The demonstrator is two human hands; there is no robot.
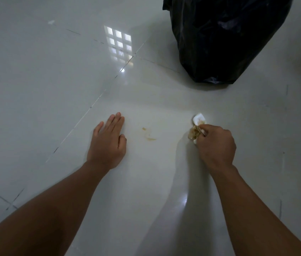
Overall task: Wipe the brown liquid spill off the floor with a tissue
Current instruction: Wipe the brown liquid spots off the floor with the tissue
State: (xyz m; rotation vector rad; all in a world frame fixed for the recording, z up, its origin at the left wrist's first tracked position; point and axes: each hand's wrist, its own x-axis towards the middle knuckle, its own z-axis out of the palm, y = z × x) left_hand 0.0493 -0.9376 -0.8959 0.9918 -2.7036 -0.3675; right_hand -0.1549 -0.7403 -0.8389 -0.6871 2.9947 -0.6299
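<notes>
A thin brown smear of the spill point(148, 134) lies on the glossy white tiled floor point(53, 80), between my two hands. My right hand point(216, 143) grips a crumpled white tissue point(197, 126), stained brown over most of it, with a clean white corner sticking out on top. The tissue is to the right of the smear and apart from it. My left hand point(107, 143) rests flat on the floor with straight fingers, just left of the smear.
A large black plastic bin bag point(225, 37) stands at the back right, beyond my right hand. Grey grout lines cross the tiles on the left. A window's reflection point(119, 47) shines on the floor.
</notes>
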